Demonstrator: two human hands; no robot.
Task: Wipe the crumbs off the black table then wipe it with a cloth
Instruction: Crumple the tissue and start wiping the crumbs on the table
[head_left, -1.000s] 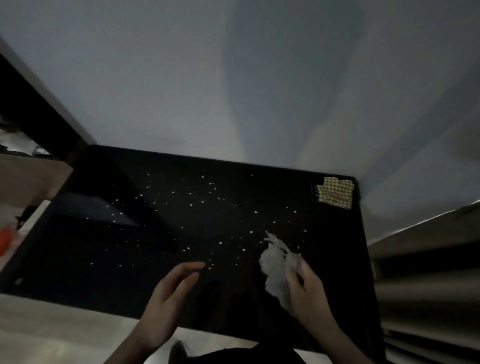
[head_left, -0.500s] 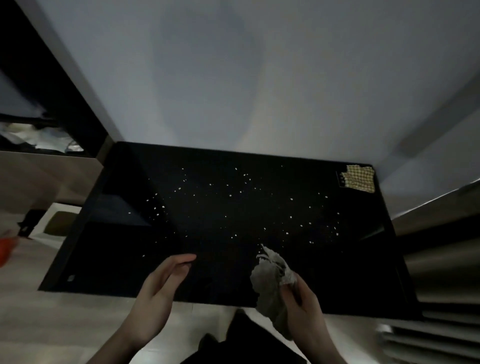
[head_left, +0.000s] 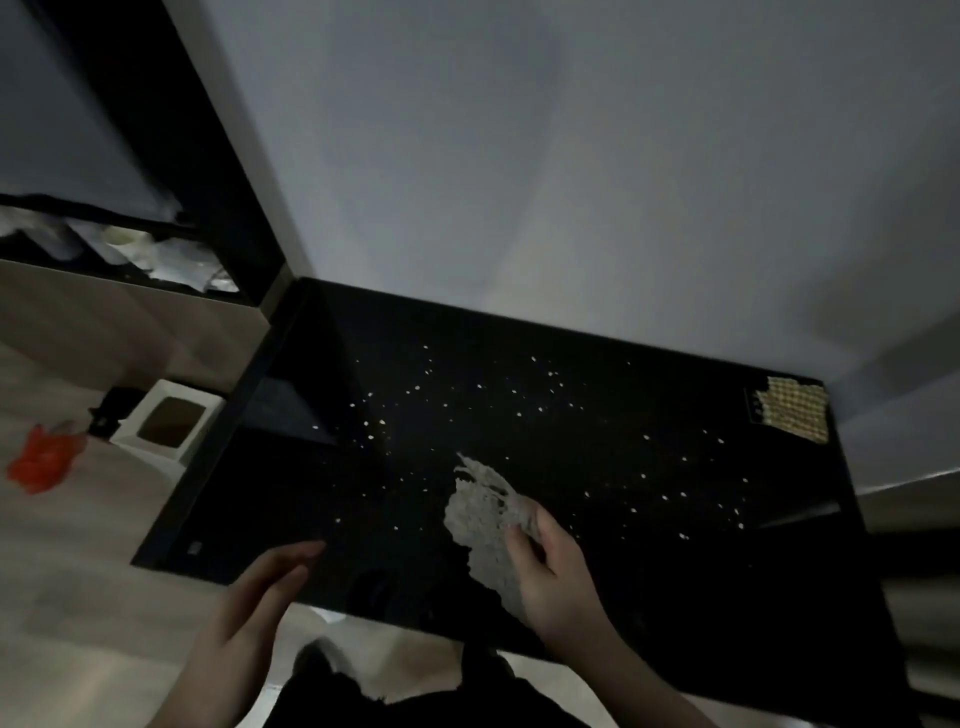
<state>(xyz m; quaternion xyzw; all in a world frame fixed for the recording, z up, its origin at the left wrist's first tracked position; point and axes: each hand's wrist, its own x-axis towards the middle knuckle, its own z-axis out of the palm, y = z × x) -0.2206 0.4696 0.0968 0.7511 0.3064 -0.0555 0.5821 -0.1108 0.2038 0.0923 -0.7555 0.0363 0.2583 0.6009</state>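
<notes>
One black table (head_left: 597, 431) is sitting by the wall. Many tiny crumbs (head_left: 519, 414) are lying on it, too many to count. Two hands are showing, one left hand (head_left: 260, 597) and one right hand (head_left: 561, 577). One crumpled tissue (head_left: 485, 525) and one checked cloth (head_left: 792, 408) are showing too.

You are looking at a dim, underexposed scene with a cool grey cast. The wall (head_left: 597, 171) is the brightest area and carries broad, soft shadows. The black table (head_left: 597, 571) swallows nearly all light, so its surface detail is lost and only the pale crumbs (head_left: 519, 415) stand out as bright specks. Your left hand (head_left: 249, 613) shows motion blur along the fingers. An orange object (head_left: 41, 462) on the floor is smeared. Straight edges bow towards the frame borders.
</notes>
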